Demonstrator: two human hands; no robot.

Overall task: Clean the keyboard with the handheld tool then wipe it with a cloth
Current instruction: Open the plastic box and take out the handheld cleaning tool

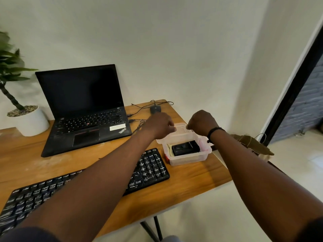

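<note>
The clear plastic box (pixel 187 155) sits near the table's (pixel 188 179) right edge, just beside the black keyboard (pixel 152 167), and holds a black tool (pixel 185 147). The left hand (pixel 160 125) and the right hand (pixel 202 122) grip its clear lid (pixel 180 129), fingers curled. The left forearm hides much of the keyboard's middle.

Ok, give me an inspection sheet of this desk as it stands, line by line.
Surface: wooden table, bare at its right front.
Job's things: black keyboard at front; black handheld tool inside clear plastic box; cloth not identifiable.
Clutter: open laptop, potted plant, mouse.
Hands: left hand and right hand both grip the box's lid, raised at the back.
Cables: mouse cable looped behind; plugs at laptop's side.
Surroundings: white wall, dark door frame at right.
</note>
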